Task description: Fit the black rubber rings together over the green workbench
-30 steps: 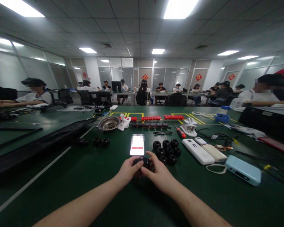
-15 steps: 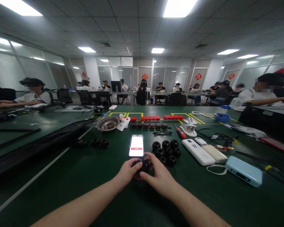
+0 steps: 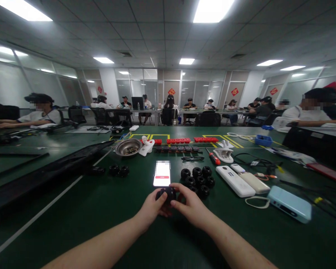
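Between my hands, just above the green table, is a small round black part (image 3: 168,195) that looks like a toy wheel. My left hand (image 3: 151,206) grips its left side, thumb on top and fingers curled beneath. My right hand (image 3: 189,203) has its fingers and thumb closed around the right side. Right beyond the part stands a lit phone (image 3: 161,174) with a red button on its white screen. Several similar black wheels (image 3: 197,181) are clustered to the right of the phone. Two more black wheels (image 3: 119,170) sit together at the left.
A metal bowl (image 3: 128,148) with small parts stands at the back left beside a white plastic piece (image 3: 147,145). Red trays (image 3: 178,141) line the back. At right lie a screwdriver (image 3: 214,158), a white power bank (image 3: 234,181) and a light-blue box (image 3: 290,203).
My right thumb and fingers have shifted slightly on the black wheel, which shows a little more now. The camera view has tilted slightly; the table things stay put.
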`<control>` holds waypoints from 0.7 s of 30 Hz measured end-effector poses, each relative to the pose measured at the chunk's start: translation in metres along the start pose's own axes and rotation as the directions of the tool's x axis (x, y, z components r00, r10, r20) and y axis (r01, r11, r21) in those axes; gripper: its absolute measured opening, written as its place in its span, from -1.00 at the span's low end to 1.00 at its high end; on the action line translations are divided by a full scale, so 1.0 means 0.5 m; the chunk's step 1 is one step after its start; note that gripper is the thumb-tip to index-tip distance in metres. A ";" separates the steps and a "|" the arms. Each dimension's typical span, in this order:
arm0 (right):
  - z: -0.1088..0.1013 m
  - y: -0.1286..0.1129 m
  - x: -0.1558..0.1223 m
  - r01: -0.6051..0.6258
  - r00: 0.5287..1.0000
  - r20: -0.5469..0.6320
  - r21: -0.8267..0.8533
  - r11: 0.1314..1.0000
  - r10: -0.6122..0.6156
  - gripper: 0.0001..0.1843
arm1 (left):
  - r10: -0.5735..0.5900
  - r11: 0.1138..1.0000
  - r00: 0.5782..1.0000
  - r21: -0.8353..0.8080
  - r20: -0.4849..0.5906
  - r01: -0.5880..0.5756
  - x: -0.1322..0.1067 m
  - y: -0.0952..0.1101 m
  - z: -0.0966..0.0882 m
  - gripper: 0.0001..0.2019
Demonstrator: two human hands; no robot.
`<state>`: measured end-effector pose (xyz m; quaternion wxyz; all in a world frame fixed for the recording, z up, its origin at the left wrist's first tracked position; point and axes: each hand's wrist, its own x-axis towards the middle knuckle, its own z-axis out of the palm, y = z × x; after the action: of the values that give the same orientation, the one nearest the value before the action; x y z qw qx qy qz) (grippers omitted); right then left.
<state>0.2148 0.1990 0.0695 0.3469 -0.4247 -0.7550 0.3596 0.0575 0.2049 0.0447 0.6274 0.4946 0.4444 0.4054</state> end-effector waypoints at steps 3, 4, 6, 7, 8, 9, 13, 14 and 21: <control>0.004 0.014 0.004 -0.035 0.999 -0.026 0.010 0.999 0.036 -0.58 | -0.014 1.000 1.000 0.000 0.001 0.014 0.000 0.008 0.003 -0.51; 0.008 0.021 0.006 -0.064 0.997 -0.042 0.017 0.998 0.064 -0.59 | -0.003 1.000 1.000 0.002 -0.001 0.003 0.001 0.006 0.005 -0.52; 0.017 0.032 0.010 -0.127 0.990 -0.056 0.037 0.991 0.129 -0.63 | 0.047 0.999 0.999 0.016 -0.012 -0.047 0.005 -0.002 0.007 -0.53; 0.022 0.034 0.011 -0.152 0.987 -0.048 0.049 0.987 0.154 -0.64 | 0.071 0.997 0.997 0.030 -0.016 -0.070 0.006 -0.009 0.008 -0.53; 0.026 0.034 0.009 -0.167 0.985 -0.034 0.060 0.984 0.169 -0.65 | 0.101 0.994 0.995 0.048 -0.027 -0.099 0.005 -0.016 0.008 -0.53; 0.029 0.031 0.004 -0.174 0.984 -0.021 0.071 0.982 0.176 -0.66 | 0.124 0.991 0.992 0.062 -0.038 -0.121 0.002 -0.022 0.007 -0.51; 0.033 0.003 -0.043 -0.087 0.996 0.002 0.084 0.993 0.087 -0.64 | 0.152 0.987 0.988 0.058 -0.008 -0.152 -0.037 -0.038 0.001 -0.43; 0.032 -0.002 -0.057 -0.025 1.000 0.013 0.054 0.998 0.025 -0.58 | 0.140 0.988 0.989 0.053 0.046 -0.142 -0.050 -0.037 0.001 -0.43; 0.029 0.016 -0.087 0.007 0.985 0.168 0.116 0.993 -0.027 -0.42 | 0.233 0.966 0.947 0.058 0.221 -0.251 -0.091 -0.032 -0.004 -0.58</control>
<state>0.2233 0.1596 0.0461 0.3082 -0.3655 -0.7634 0.4343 0.0442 0.1594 0.0358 0.5951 0.6120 0.3276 0.4049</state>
